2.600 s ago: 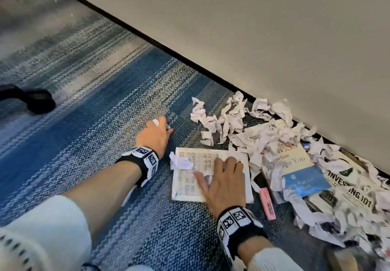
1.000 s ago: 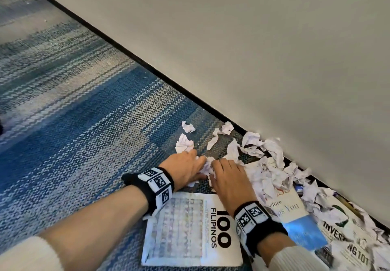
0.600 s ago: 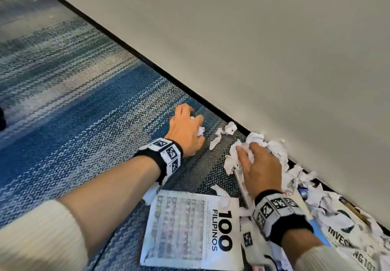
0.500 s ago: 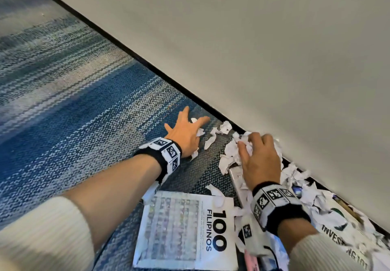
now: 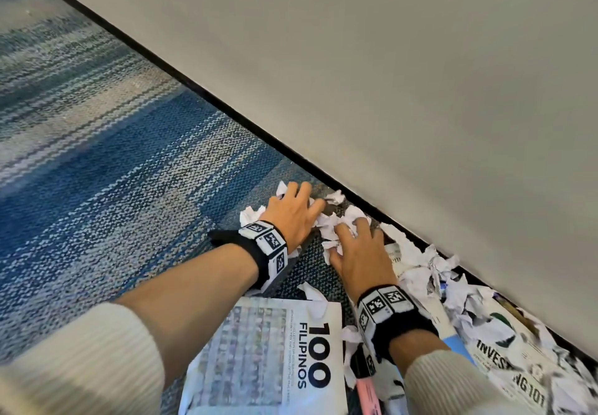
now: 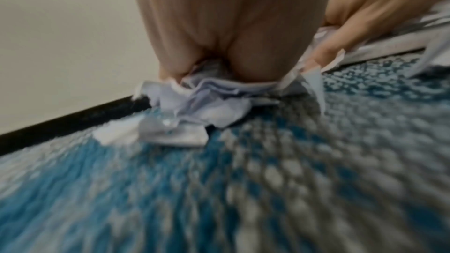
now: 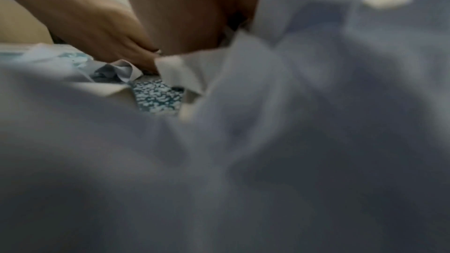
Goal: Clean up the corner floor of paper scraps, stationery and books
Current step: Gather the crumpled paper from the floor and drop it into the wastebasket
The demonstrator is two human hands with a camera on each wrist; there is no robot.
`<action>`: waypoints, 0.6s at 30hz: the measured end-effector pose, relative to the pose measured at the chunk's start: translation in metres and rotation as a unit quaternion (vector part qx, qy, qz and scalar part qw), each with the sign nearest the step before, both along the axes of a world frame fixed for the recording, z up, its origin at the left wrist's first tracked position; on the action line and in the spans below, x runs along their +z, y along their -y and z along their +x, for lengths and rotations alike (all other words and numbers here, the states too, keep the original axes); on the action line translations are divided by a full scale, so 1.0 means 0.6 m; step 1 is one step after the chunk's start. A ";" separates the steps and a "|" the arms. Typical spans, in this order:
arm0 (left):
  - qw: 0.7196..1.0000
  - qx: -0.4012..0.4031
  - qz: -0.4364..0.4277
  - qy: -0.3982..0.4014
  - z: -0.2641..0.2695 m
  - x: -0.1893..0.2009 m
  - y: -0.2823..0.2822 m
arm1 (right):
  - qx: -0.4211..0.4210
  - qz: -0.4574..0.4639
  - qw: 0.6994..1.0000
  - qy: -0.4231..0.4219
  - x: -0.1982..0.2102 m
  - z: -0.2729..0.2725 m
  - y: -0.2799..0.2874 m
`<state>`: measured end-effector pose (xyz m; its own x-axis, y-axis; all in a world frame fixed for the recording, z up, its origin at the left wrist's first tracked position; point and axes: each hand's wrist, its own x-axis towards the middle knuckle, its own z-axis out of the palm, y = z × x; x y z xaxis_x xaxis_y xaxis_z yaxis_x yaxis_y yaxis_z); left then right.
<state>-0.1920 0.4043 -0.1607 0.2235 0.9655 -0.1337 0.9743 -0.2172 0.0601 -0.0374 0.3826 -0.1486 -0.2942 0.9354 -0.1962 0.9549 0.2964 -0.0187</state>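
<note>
Left hand (image 5: 293, 217) and right hand (image 5: 359, 254) lie side by side, fingers spread nearly flat, pressing paper scraps (image 5: 327, 224) against the floor (image 5: 129, 188) at its wall edge. The scraps run in a band along that edge. The book (image 5: 275, 353) lies flat, long axis toward it.

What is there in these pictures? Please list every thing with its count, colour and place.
paper scraps: many, white, crumpled, along the baseboard and over the books
100 Filipinos book: one, white, flat on the carpet, bottom centre
Investing 101 book: one, white with black letters, bottom right, partly under scraps
marker: one, pink, right of the 100 Filipinos book
carpet: one, blue and grey, left
wall: one, beige, top right
baseboard: one, black, foot of the wall
wristbands: two, black with white tags
sleeves: two, cream
left hand: fingers spread on scraps
right hand: on scraps beside it, grip unclear
</note>
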 end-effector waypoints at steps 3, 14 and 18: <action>0.999 0.013 -0.033 0.027 -0.003 -0.007 0.006 | 0.009 -0.016 1.000 -0.002 0.007 -0.008 -0.006; 0.960 0.188 0.067 0.195 -0.072 0.047 -0.012 | -0.129 0.065 0.961 -0.236 0.072 0.023 0.013; 0.975 0.180 0.028 0.126 -0.142 0.039 -0.019 | -0.146 0.072 0.947 -0.276 0.064 0.032 0.035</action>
<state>-0.2771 0.4157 -0.1375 -0.1119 0.9917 -0.0632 0.9437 0.1259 0.3059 -0.0179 0.3614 -0.1099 -0.0397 0.9980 0.0482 0.8526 0.0590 -0.5192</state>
